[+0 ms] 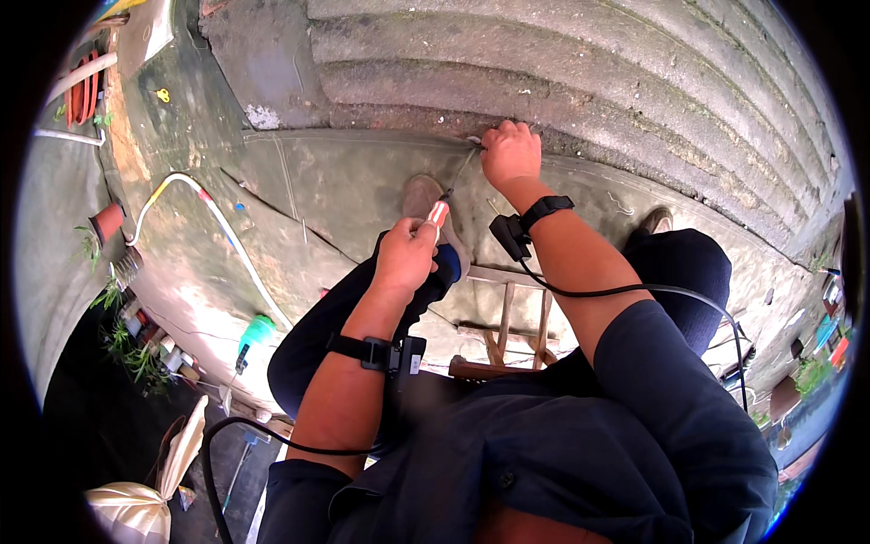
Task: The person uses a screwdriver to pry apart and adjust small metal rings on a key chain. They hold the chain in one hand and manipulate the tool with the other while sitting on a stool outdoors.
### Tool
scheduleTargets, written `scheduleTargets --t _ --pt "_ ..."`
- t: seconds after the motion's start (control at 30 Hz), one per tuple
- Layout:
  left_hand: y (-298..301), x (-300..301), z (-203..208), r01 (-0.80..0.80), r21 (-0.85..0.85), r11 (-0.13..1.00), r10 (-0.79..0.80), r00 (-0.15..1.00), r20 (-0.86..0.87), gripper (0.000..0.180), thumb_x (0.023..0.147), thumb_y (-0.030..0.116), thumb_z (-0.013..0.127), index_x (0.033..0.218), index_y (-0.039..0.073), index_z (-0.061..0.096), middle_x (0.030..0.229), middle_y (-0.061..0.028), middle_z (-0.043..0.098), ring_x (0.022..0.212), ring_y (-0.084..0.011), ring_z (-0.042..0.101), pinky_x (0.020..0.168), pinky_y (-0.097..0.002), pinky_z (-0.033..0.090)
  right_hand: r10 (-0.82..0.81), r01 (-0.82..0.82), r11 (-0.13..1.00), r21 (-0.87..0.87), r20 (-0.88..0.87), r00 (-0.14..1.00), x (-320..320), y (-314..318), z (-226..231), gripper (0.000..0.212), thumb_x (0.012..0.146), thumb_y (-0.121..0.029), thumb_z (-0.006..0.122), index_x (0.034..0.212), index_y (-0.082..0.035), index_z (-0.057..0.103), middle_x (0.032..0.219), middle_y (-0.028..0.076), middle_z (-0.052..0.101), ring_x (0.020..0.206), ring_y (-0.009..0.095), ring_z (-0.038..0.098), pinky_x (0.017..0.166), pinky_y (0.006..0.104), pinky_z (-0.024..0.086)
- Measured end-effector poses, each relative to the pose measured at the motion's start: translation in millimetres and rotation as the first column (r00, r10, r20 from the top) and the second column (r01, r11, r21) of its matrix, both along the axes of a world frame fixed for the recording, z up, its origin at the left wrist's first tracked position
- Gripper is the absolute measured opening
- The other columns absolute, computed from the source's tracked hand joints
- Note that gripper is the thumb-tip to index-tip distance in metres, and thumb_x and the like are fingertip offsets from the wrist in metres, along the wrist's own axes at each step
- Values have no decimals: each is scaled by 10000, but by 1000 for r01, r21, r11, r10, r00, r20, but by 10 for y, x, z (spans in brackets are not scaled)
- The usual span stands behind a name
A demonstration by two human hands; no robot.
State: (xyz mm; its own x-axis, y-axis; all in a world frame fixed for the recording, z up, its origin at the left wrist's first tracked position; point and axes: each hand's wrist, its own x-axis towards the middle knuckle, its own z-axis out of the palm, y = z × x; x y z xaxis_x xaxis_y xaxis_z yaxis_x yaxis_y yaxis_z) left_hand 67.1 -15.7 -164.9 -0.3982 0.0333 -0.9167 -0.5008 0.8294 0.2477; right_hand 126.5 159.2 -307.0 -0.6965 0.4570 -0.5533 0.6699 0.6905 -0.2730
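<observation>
My left grip [405, 256] clasps the red handle [439, 214]; slackening could drop it. My far right grip [512, 152]: can't tell.

The tool handle [439, 214] is orange-red, striped with white. The shirt [589, 444] and trousers [684, 272] are dark navy; the wrist strap [547, 209] and cable [625, 292] on the right are black. On the left, the hose [245, 263] is white with yellow and red bands, the flowerpot [108, 220] orange-red. The floor [344, 190] is grey-green with paler blotches, the far ridged slab [507, 91] grey-brown.
</observation>
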Motion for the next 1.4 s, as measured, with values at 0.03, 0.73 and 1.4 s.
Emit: scheduleTargets --t 0.03,0.73,1.4 --pt "-3 7 1 -9 4 1000 9 1000 3 356 921 282 545 1065 -41 583 765 -75 612 553 -134 559 544 -288 468 4 -4 1000 -11 -24 1000 14 -7 -21 242 837 -245 584 1044 -153 671 1067 67 636 1081 255 569 873 413 449" --pt "10 140 -3 -73 51 996 72 997 18 340 932 281 538 1024 -43 587 775 -80 602 552 -127 545 530 -273 444 -199 179 973 -145 -136 970 149 -174 -207 158 815 -241 668 954 -170 688 1016 62 670 1024 267 609 842 413 478" --pt "279 64 91 -260 49 964 250 955 158 345 947 313 513 939 -22 594 689 -63 605 489 -104 522 410 -273 371 -672 675 -307 -671 655 346 113 -375 -215 257 1001 -290 481 930 -77 605 847 45 650 689 171 615 595 308 462"
